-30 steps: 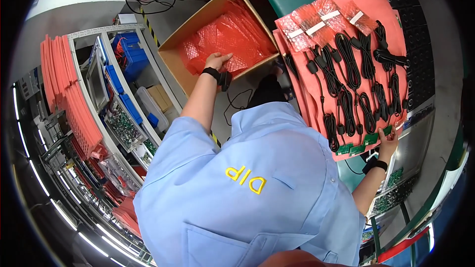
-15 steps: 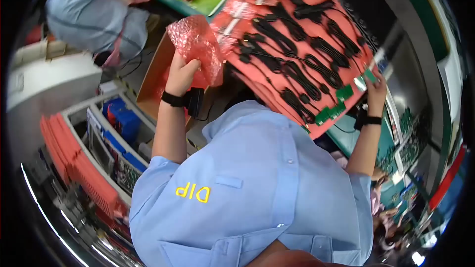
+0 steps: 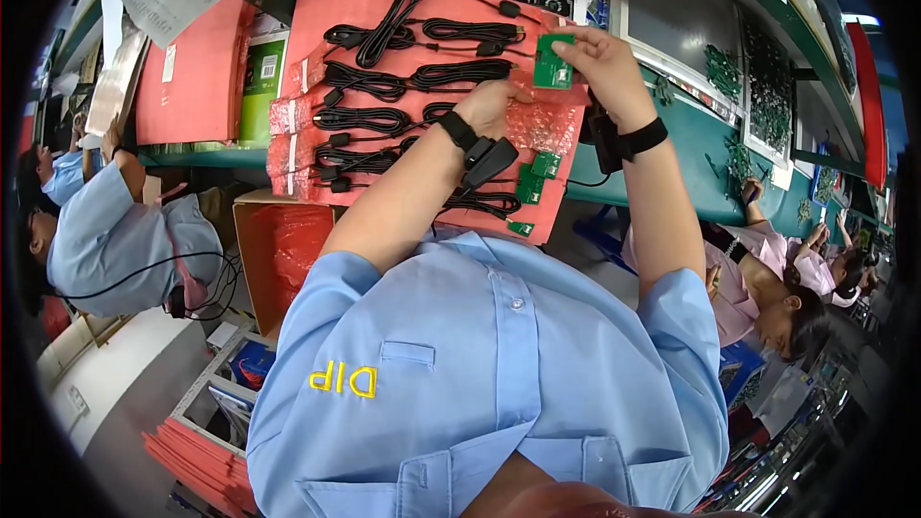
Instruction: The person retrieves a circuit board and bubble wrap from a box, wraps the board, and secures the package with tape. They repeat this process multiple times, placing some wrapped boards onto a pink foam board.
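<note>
My right hand (image 3: 606, 67) pinches the edge of a green circuit board (image 3: 554, 67) between thumb and fingers, above the right side of a pink foam sheet (image 3: 321, 34). My left hand (image 3: 491, 107) is closed just left of the board, on a reddish bubble wrap bag (image 3: 545, 132) that spreads out below the board; the grip itself is partly hidden. Coiled black cables (image 3: 465, 73) lie in rows on the foam, several with a bubble wrap end (image 3: 290, 117) at the left edge. More green boards (image 3: 531, 184) rest along the foam's lower right edge.
Below the bench's left end stands a cardboard box (image 3: 257, 249) with red plastic inside. Pink foam sheets (image 3: 182, 86) are stacked at the left. A co-worker in blue (image 3: 125, 240) is at left, people in pink (image 3: 743, 278) at right. Framed trays (image 3: 767, 86) sit right.
My left hand has carried the bubble wrap bag from over the box to the foam's right side. My right hand has lifted a green board beside it. The view has turned.
</note>
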`<state>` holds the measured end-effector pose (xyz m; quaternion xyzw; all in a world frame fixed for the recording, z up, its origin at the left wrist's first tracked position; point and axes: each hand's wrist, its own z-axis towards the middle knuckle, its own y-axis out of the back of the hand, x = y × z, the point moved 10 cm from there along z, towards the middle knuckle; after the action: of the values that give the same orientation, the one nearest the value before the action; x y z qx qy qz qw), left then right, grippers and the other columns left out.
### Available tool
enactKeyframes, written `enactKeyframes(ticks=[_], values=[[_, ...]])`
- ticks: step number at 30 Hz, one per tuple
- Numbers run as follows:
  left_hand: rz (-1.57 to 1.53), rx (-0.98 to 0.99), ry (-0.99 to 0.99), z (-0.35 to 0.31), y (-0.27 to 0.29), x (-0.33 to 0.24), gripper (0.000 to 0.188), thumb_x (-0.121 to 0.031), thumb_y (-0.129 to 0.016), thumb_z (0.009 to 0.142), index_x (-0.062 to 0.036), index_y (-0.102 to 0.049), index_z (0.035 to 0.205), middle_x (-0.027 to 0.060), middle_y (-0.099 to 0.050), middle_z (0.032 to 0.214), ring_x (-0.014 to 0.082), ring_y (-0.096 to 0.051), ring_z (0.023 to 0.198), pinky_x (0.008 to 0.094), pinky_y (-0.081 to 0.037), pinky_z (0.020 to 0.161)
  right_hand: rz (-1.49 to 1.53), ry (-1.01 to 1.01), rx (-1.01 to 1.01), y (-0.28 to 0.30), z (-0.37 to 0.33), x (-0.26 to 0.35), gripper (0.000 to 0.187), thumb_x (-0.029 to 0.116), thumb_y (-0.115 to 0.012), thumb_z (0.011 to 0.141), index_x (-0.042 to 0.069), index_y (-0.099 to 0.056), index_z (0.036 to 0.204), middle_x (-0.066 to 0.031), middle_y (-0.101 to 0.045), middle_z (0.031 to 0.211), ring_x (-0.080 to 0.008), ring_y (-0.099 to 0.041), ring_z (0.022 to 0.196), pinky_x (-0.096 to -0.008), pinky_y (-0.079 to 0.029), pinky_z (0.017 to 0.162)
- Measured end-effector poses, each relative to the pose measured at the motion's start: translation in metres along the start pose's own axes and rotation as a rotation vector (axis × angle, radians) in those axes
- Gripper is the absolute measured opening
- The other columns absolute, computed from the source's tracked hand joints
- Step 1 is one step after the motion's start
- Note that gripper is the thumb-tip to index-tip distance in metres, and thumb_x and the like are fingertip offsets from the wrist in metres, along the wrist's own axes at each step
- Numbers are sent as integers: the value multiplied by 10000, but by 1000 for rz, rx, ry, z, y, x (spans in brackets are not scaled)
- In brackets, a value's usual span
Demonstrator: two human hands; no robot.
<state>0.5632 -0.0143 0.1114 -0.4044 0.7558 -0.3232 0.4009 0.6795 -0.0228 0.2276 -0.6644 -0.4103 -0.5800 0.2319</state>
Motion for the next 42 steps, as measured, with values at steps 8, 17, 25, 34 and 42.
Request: enactKeyframes(ticks=[8,17,25,34,42], values=[[118,-160,62,1,10,9,467,36,-321,790,60,-462,1235,201,-559,1172,304,-561,1101,430,-446,969,-170,49,-49,-4,-10,4,289,98,-655,833,16,-597,1105,64,-472,669,-23,-450,590,-177,-406,551],[-40,162,-128,-15,-11,-9,480,37,-360,765,35,-454,1236,195,-572,1137,284,-608,1011,417,-518,861,-135,-39,14,-10,-13,-32,269,82,-653,828,0,-591,1077,37,-564,698,-20,-502,607,-184,-411,541],[-267,218,-175,-20,-27,-17,340,-154,-437,926,-18,-474,1235,143,-581,1151,250,-607,1018,405,-497,898,-128,-54,-43,-3,-17,-51,276,129,-695,785,25,-634,1033,-11,-602,649,-62,-541,564,-244,-444,539],[-50,136,-105,3,-12,-6,374,-240,-475,952,-28,-449,1260,132,-583,1137,250,-605,1016,410,-501,897,-677,300,-255,8,-30,-8,296,93,-676,769,127,-659,1063,-97,-611,992,-202,-601,795,-332,-477,684],[-86,91,15,7,-7,3,364,-187,-456,957,-5,-432,1271,162,-540,1202,255,-585,1059,402,-488,930,-1009,959,92,-37,-114,27,259,89,-706,762,94,-655,1016,-105,-606,992,-173,-598,896,-271,-480,738]])
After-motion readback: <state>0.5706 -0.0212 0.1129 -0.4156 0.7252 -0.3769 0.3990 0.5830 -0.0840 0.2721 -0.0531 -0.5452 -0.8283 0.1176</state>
